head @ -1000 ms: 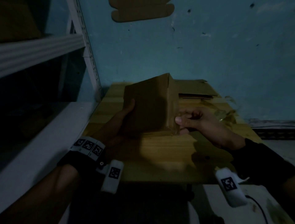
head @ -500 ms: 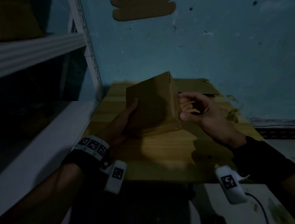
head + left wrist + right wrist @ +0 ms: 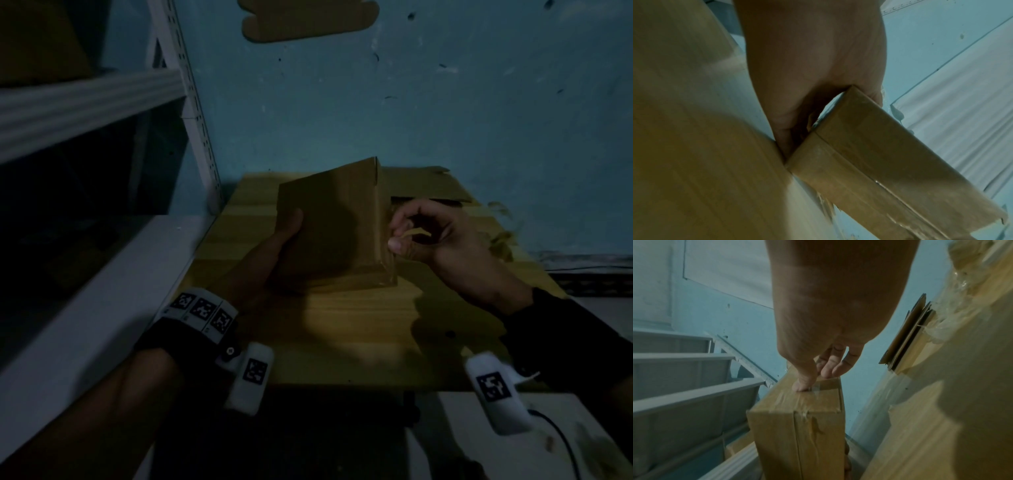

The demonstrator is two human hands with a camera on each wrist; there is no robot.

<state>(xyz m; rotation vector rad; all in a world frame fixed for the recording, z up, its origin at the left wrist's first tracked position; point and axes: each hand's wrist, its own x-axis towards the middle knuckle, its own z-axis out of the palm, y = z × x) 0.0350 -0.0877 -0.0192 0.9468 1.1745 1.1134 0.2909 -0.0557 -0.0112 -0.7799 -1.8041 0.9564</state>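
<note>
Hands, head view: the left hand (image 3: 274, 253) grips the left side of a box (image 3: 329, 222), thumb on its near face. The right hand (image 3: 445, 236), fingers curled, pinches a loose strip of tape (image 3: 416, 233) at the box's right edge. The box stands tilted on its lower edge on the desk (image 3: 342, 335). It is plain brown cardboard, matt and rectangular. Flattened cardboard (image 3: 421, 185) lies behind it, crumpled clear film (image 3: 503, 240) to the right, and a metal rack (image 3: 85, 99) stands at left.

Left wrist view: the left hand's fingers reach behind the box's end. A glossy tape band runs along the seam, wrinkled towards the far corner. The desk is smooth pale wood.

Right wrist view: the thumb (image 3: 803, 384) presses on the tape at the box's corner, with the fingers (image 3: 830, 368) hooked behind the edge. The tape is thin and creased.

Risk, as judged: a sharp pull may tear the thin tape short or strip the paper face. The box, balanced on one edge, may twist or slide on the smooth wood if the left grip slackens.
</note>
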